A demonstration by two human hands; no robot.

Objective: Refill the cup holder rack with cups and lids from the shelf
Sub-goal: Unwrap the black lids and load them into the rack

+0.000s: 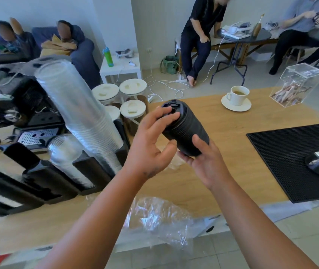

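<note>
A stack of black lids (185, 131) is held in the air between both hands, tilted with its top end away from the person and to the left. Its lower end is cradled from below by the right hand (205, 164), with the thumb pressed up against the ribbed side. The top end is grasped by the left hand (150, 144): the bent fingertips are laid over the uppermost lid, and the thumb is stretched toward the stack's lower side.

The stack is kept above a wooden counter (222, 121). Nearer the person, a crumpled clear plastic wrapper (160, 216) is spread over the counter's front edge. To the left, the black cup holder rack (57, 181) is set on the counter; a tall stack of clear cups (77, 105) is lodged in one of its slots, and a shorter clear stack (65, 156) in the slot beside it. Behind the rack, white-lidded jars (133, 109) are grouped. At the far side, a coffee cup (239, 95) is placed on a saucer, and a black rubber mat (286, 160) is laid at the right.
</note>
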